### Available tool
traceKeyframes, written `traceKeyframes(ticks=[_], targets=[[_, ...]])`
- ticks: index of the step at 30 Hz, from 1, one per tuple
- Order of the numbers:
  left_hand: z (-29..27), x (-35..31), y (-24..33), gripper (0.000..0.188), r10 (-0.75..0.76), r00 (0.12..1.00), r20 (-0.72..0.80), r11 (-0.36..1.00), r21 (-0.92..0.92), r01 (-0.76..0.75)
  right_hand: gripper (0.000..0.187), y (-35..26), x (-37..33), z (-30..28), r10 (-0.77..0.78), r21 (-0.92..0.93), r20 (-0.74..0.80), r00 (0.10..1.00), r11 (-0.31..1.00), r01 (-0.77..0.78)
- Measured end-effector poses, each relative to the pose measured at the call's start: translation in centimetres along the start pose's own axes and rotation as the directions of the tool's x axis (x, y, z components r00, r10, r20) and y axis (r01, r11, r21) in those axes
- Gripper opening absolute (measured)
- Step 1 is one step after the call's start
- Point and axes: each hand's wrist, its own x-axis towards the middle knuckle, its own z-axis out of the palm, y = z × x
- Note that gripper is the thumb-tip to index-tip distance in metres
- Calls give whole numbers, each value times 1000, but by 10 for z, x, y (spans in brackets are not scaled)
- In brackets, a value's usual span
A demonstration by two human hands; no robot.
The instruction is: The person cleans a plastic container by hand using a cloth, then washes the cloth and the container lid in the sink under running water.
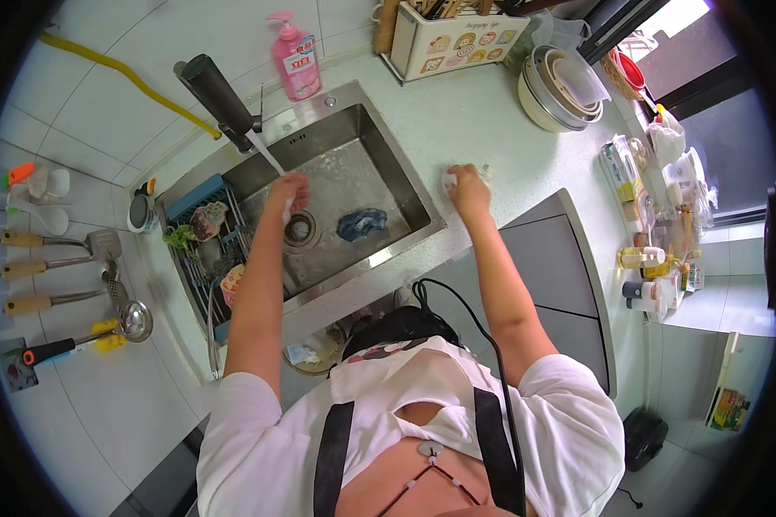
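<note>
My left hand [295,193] is over the steel sink [398,165], in the water stream [265,155] from the black faucet [217,90]. Its fingers are curled in; whether anything is inside them is hidden. On the counter just right of the sink, my right hand [470,191] has its fingers closed on a small white thing [448,181], too covered to name. White bits show on its far side too. A wet, dark blue crumpled cloth [362,225] lies on the sink floor, right of the drain [300,228] and apart from both hands.
A blue dish rack [200,200] with a sponge fills the sink's left side. Behind stand a pink pump bottle [297,62] and a white utensil holder [457,43]. Stacked bowls [553,95] are far right. Ladles and spatulas [103,246] hang left. A black cable [478,323] crosses my front.
</note>
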Motion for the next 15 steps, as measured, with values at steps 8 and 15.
traceKeyframes(ticks=[8, 15], targets=[[17, -27, -6, 25, -17, 997, -80, 996, -88, 10, 50, 43, 14, 17, 246, -203, 197, 949, 957, -206], [-4, -40, 7, 19, 60, 963, -265, 976, -188, -112, 40, -80, 27, 40, -369, 411, 27, 929, 851, 326]])
